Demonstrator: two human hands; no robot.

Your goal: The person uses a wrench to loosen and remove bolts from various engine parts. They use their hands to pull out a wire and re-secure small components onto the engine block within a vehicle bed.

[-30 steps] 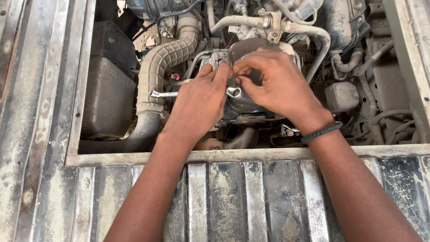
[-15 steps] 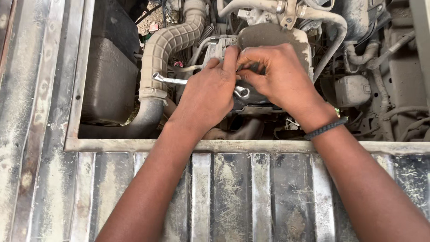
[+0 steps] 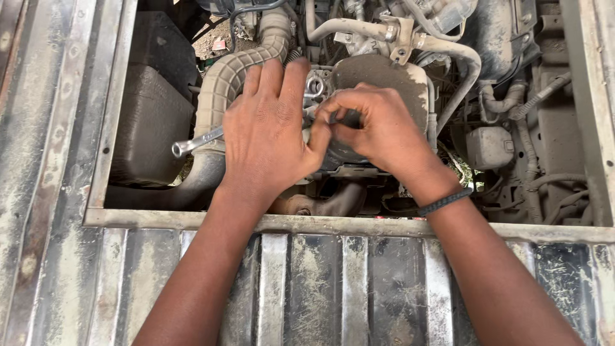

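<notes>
While the left hand [image 3: 266, 138] is closing its grip on a slim silver metal spanner [image 3: 192, 142], the right hand [image 3: 378, 125] is pinching a fitting on the dusty grey engine housing [image 3: 391, 74]. Loosening looks unfinished; the fitting is still seated.

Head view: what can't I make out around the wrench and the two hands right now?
- Wrench: only the ring end and part of the shank show; the left hand covers the rest.
- Working end and the fastener: hidden behind both hands.
- Right hand: its fingertips curl inward, so what they pinch is unclear.
- Ribbed hose: its upper end runs off the top edge.
</notes>
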